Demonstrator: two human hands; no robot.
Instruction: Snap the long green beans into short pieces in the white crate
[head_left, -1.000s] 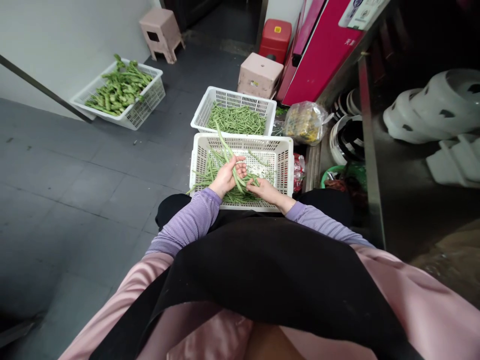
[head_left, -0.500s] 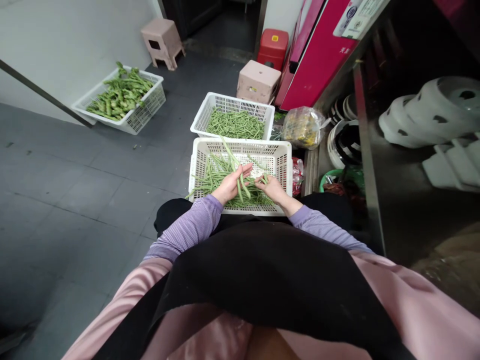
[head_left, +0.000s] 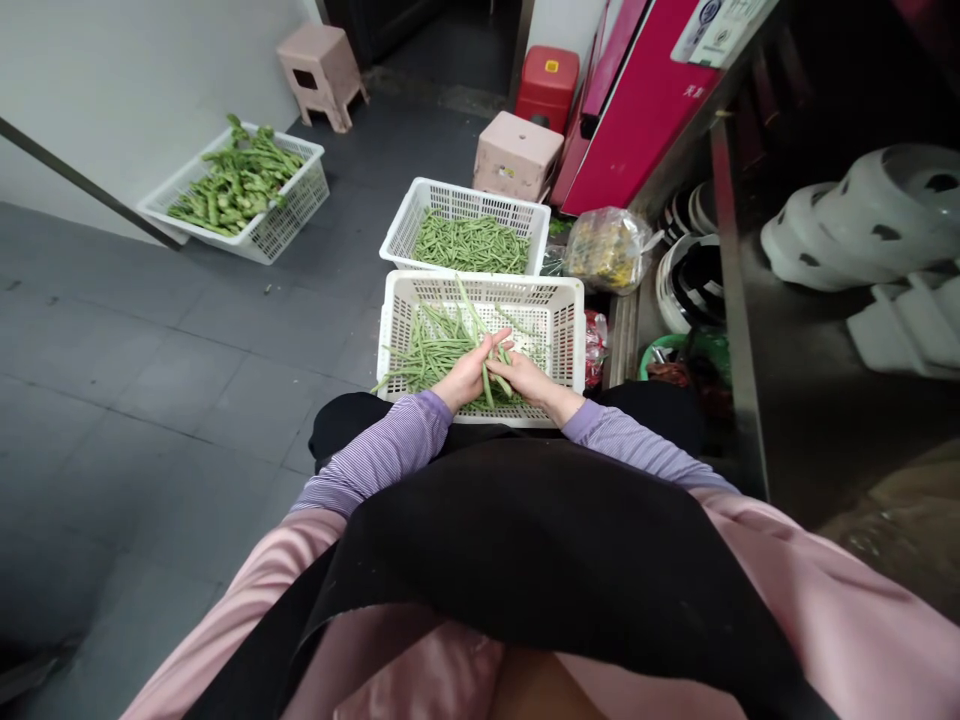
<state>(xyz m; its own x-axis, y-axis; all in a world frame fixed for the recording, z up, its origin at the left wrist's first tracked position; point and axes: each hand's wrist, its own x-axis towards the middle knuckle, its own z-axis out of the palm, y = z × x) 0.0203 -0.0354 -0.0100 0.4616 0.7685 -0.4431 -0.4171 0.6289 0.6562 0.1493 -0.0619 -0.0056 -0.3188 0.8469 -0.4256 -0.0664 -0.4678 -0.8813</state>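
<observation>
Over the near white plastic basket point(head_left: 562, 290), my left hand point(head_left: 471, 372) is closed around a few long green beans point(head_left: 471, 305), whose ends stick out past the fingers. My right hand point(head_left: 529, 378) meets it, its fingers closed on the lower part of the same beans. Fingertips overlap there, so the exact grip is partly hidden. Loose long green beans point(head_left: 429, 350) lie in the basket, mostly on its left side and under the hands. Just beyond, a second white basket point(head_left: 405, 225) holds a heap of short-cut bean pieces point(head_left: 469, 243).
A white basket of thicker green vegetables point(head_left: 236, 185) stands at the left wall. Pink stools point(head_left: 517, 150) and a red bin point(head_left: 546, 85) are at the back. To the right are a plastic bag with yellow contents point(head_left: 609, 250), a shelf edge point(head_left: 739, 300) and a green basin point(head_left: 651, 355).
My right hand has moved left to meet my left hand at the beans. My left hand has shifted slightly right, and its fingers have closed in.
</observation>
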